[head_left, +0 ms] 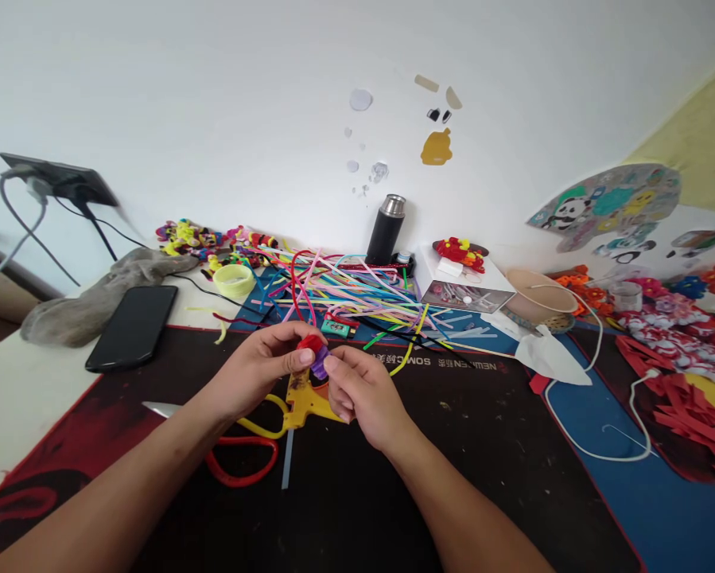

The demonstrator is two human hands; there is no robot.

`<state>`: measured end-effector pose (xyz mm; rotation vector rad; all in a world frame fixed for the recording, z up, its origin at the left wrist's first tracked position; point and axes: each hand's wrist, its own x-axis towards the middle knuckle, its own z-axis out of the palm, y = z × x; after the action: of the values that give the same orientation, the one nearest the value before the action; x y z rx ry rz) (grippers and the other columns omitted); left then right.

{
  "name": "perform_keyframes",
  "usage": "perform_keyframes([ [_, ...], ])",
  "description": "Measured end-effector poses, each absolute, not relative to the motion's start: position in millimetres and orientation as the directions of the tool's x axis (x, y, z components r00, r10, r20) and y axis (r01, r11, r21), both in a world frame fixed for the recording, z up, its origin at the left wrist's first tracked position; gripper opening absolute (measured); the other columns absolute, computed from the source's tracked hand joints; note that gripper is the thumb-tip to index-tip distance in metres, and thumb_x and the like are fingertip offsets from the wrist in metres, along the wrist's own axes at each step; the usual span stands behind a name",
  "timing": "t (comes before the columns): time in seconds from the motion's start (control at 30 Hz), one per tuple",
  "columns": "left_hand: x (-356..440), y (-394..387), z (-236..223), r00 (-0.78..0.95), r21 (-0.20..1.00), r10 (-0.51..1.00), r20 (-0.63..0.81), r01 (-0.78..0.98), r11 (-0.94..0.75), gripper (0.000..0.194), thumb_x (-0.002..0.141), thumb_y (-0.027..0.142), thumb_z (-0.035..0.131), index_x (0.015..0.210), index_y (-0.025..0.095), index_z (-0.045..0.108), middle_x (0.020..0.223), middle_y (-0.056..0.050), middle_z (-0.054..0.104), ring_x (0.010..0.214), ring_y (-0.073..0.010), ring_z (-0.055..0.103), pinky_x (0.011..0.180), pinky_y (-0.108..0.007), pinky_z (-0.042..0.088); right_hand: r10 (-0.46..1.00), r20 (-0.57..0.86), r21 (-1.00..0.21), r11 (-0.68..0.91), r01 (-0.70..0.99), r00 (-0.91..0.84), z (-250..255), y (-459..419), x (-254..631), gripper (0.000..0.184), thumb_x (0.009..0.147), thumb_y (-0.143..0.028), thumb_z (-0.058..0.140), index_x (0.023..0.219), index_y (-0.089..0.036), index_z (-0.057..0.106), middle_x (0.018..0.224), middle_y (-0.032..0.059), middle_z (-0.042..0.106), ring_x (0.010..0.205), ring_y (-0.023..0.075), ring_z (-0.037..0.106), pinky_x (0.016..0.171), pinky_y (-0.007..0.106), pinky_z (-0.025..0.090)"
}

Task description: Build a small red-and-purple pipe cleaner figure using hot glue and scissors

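Observation:
Both hands meet over the dark desk mat around a small red and purple pipe-cleaner piece (320, 363). My left hand (273, 362) pinches its red end between thumb and fingers. The purple part is gripped by the fingertips of my right hand (362, 390), the other fingers curled. Just below lies a yellow hot glue gun (303, 407), partly covered by my right hand, with a pale glue stick (287, 459) extending toward me. Scissors (243, 469) with red and yellow handles lie under my left forearm, which hides part of them.
Loose colourful pipe cleaners (345, 286) heap behind my hands, near a black thermos (386, 231) and a white box (464, 278). A phone (134, 328) and a pale yellow bowl (234, 280) are on the left. At right are a white cable (608, 458) and red strips (691, 414).

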<state>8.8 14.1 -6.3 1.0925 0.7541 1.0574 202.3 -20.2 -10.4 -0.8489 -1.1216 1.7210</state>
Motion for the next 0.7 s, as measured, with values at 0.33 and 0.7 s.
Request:
perform_keyframes([
  [0.33,10.5,13.1,-11.2,0.327,0.968,0.934,0.147,-0.241,-0.068,0.034,0.086,0.054,0.093,0.100,0.024,0.088,0.094,-0.005,0.075,0.084,-0.0190,0.062,0.077,-0.028,0.049,0.944,-0.066,-0.883,-0.205,-0.422,-0.322,-16.0,-24.2,195.1,0.039,0.092,-0.055,0.080,0.091,-0.020,0.065,0.048,-0.0157,0.036,0.036,0.0048,0.027,0.038,0.020,0.019],
  [0.7,14.0,12.9,-12.3,0.259,0.970,0.962,0.082,-0.241,-0.018,0.039,0.078,0.055,0.098,0.099,0.023,0.090,0.096,-0.006,0.079,0.089,-0.0219,0.065,0.083,-0.031,0.051,0.958,-0.089,-0.873,-0.207,-0.441,-0.273,-14.1,-25.3,190.6,0.039,0.090,-0.055,0.081,0.086,-0.020,0.063,0.049,-0.0157,0.035,0.037,0.0042,0.024,0.038,0.020,0.017],
])
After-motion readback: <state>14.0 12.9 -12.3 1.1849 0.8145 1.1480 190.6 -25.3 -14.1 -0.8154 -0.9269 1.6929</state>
